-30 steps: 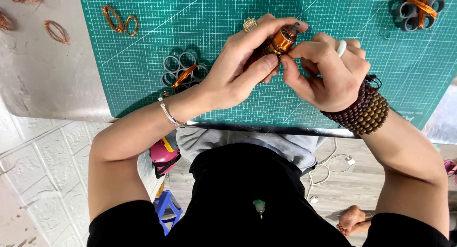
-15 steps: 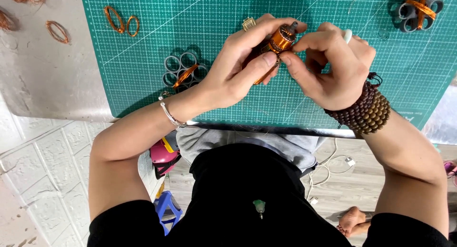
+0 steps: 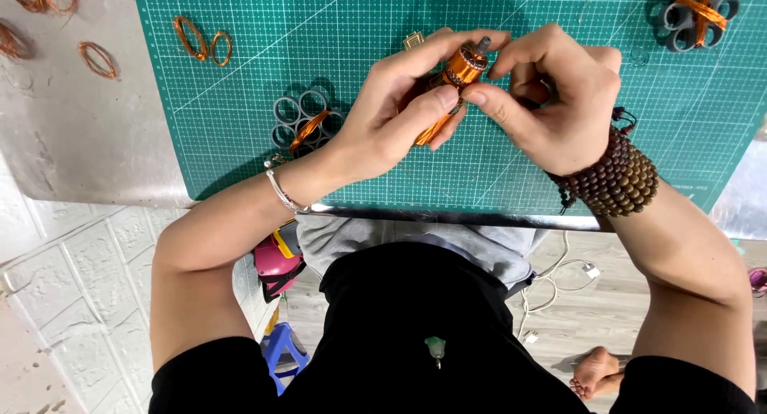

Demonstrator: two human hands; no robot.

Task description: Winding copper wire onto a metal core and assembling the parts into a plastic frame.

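Copper-wound rotor (image 3: 457,72) is held in the air above the green cutting mat (image 3: 335,31), tilted, steel shaft tip pointing up and away. Left hand (image 3: 399,110) is clamped round its lower body, thumb pressed against the side of the winding. Right hand (image 3: 551,95) is pinched, thumb and forefinger closing just beside the top end; whatever they pinch is too fine to see, likely a wire end.

Judgement on doing this well: keep the left grip firm but off the coil face so turns don't shift. Work the right fingertips close to the core; short pulls, steady tension, no kinks. Keep the piece low over the mat so a dropped part stays on it.

Around it: a grey ring cluster with copper strip (image 3: 304,118) lies on the mat just beside the left wrist; a second similar one (image 3: 693,15) sits at the far right corner. Loose copper wire loops (image 3: 200,40) lie on the mat's left side, more loops (image 3: 97,59) on the grey worktop (image 3: 80,142). A small brass piece (image 3: 413,39) sits just behind the left fingers.
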